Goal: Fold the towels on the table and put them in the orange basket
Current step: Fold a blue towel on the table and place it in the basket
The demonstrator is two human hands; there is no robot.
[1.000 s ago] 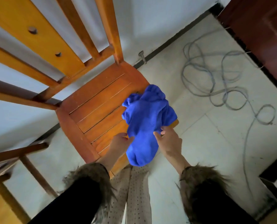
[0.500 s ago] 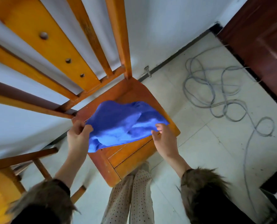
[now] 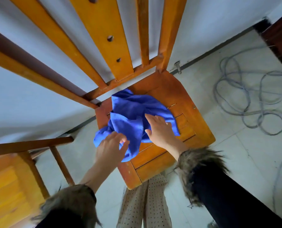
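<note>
Blue towel [image 3: 130, 112], lifted and stretched half a second earlier, now lies crumpled on the chair seat [image 3: 194, 129]; right hand [image 3: 161, 130] presses flat, left hand [image 3: 110, 148] pinches its edge, folding unstarted.

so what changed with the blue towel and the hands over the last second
The blue towel, held up in both hands earlier, now lies rumpled on the chair seat. The right hand let go and presses flat on it; the left hand grips its near-left edge. The chair and the floor cable lie as before.

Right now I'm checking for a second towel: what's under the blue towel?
Only the wooden chair seat shows around the blue towel; anything beneath its crumpled folds is hidden.
</note>
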